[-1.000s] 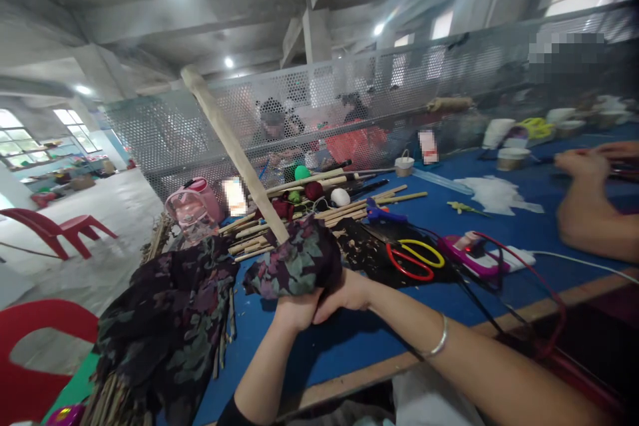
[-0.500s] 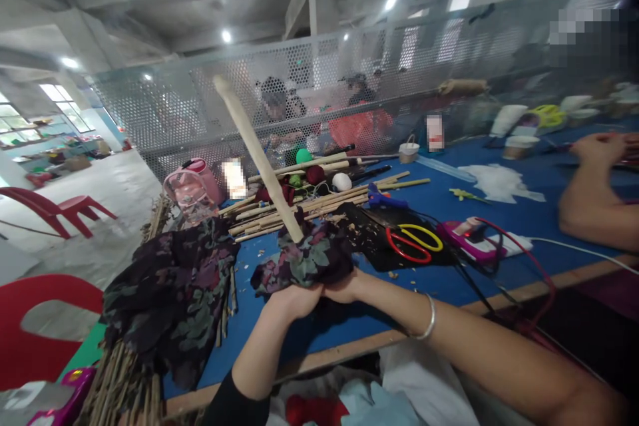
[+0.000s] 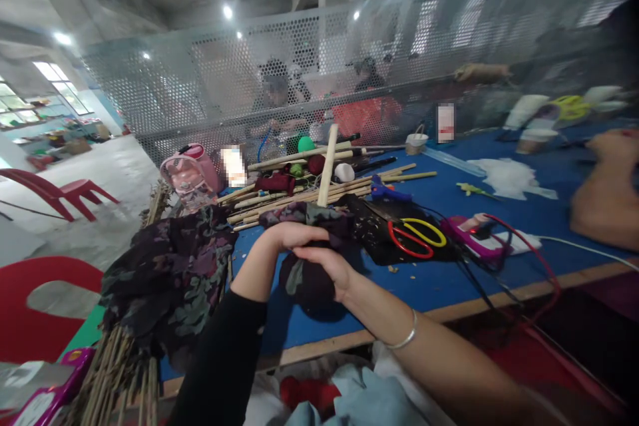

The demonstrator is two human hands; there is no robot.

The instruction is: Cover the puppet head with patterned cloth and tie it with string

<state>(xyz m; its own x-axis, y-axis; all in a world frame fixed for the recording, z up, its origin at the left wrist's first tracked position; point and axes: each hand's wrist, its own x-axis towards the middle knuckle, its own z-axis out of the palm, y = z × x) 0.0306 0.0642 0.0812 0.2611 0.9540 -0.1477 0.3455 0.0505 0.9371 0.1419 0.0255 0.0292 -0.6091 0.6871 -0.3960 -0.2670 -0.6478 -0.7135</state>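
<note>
My left hand (image 3: pixel 299 235) and my right hand (image 3: pixel 327 266) meet around dark floral cloth (image 3: pixel 307 279), their fingers closed on it. The cloth bulges below my hands and spreads above them. A pale wooden stick (image 3: pixel 328 166) rises from the cloth's far side, leaning slightly right; its lower end is hidden. To the left, a larger piece of the same floral cloth (image 3: pixel 174 273) lies over the table edge. Red-and-yellow-handled scissors (image 3: pixel 412 239) rest on a black cloth (image 3: pixel 372 229) to the right.
Bamboo sticks (image 3: pixel 299 197), yarn balls (image 3: pixel 344 173) and a blue glue gun (image 3: pixel 389 192) lie behind my hands. A pink bag (image 3: pixel 192 173) stands at the back left. A power strip (image 3: pixel 476 237) trails cables; another person's arm (image 3: pixel 606 193) is at the far right.
The stick has swung from leaning left to nearly upright and now reaches less high. My hands have risen over the cloth, which now hangs below them. The view has shifted slightly.
</note>
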